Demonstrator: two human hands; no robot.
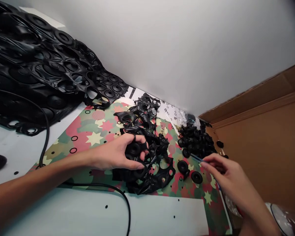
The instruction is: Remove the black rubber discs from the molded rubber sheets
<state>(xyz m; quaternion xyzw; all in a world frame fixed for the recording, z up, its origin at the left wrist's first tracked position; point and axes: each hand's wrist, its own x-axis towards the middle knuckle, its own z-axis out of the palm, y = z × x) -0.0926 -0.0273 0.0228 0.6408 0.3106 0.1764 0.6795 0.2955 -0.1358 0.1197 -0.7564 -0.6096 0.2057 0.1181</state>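
Note:
My left hand point(120, 152) curls its thumb and fingers around a round black rubber part point(134, 149) at the middle of the patterned mat. Under and beyond that hand lies a crumpled black rubber sheet point(152, 183) full of round holes. My right hand point(223, 168) pinches a thin blue tool point(196, 158), perhaps tweezers, pointing left toward a pile of round black rubber parts point(196, 139). Loose round rubber parts lie between the hands, among them a grommet-like disc point(196, 177) and another point(182, 166).
A large stack of moulded black rubber sheets point(51, 68) fills the left. Black cables point(48, 131) cross the table. Small black rings point(73, 150) and bits dot the camouflage-patterned mat point(94, 137). Behind stands a white wall point(174, 49); cardboard point(260, 131) borders the right.

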